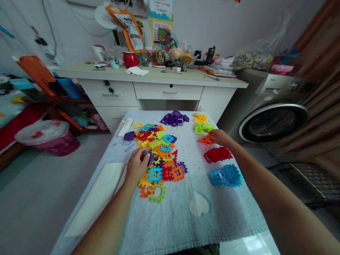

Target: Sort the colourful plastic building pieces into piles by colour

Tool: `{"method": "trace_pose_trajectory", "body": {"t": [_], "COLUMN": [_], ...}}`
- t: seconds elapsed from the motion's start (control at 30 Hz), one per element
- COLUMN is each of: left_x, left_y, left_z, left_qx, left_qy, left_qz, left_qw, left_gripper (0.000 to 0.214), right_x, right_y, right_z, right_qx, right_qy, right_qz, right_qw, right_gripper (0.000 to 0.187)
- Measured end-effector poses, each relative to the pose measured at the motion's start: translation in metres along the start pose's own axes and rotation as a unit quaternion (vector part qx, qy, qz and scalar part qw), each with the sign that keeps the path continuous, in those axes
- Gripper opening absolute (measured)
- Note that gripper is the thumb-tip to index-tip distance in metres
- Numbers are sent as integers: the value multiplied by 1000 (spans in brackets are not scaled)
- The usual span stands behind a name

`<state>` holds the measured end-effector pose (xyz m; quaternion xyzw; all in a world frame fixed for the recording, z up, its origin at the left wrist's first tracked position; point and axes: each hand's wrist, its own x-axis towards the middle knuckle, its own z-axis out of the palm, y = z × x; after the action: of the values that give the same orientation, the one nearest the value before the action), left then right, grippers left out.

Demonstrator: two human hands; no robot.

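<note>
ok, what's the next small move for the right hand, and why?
Probably ease the right hand off the orange pile and bring it back to the mixed pile. Its fingertips are at the orange pieces, between the green pile and red pile, while many colours, orange included, lie unsorted by the left hand. Whether it grips a piece isn't clear.

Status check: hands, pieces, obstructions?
Left hand at mixed heap, by purple piece. Right hand at orange pile. Red pile close by; no obstruction visible.
</note>
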<state>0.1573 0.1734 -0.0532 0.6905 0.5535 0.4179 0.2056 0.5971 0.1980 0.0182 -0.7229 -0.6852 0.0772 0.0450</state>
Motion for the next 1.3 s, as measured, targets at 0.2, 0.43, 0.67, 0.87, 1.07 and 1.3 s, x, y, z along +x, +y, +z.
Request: {"method": "trace_pose_trajectory", "body": {"t": [0.2, 0.43, 0.67, 0.87, 1.07, 1.3], "left_x": [0, 0, -2, -1, 1, 2], "left_y": [1, 2, 5, 7, 8, 9], "left_z": [-1, 1, -1, -2, 0, -1], "left_qx": [-2, -30, -38, -33, -31, -24], "left_qy": [4, 18, 24, 25, 23, 16], "left_qz": [5, -27, -45, -41, -31, -38], "left_qw": [1000, 999, 998, 998, 999, 999], "left_gripper": [32, 37, 40, 40, 39, 39], "right_x": [-10, -35, -59, -46, -47, -60], "right_y": [-12, -93, -201, -212, -195, -166], "right_z": [-13, -19, 35, 67, 51, 38], "right_qx": [7, 75, 163, 157, 211, 230], "right_qy": [13, 80, 27, 53, 81, 8], "right_qz": [18, -90, -208, -167, -145, -11], "right_qw": [1000, 990, 964, 972, 963, 973], "right_gripper": [35, 32, 35, 36, 22, 33]}}
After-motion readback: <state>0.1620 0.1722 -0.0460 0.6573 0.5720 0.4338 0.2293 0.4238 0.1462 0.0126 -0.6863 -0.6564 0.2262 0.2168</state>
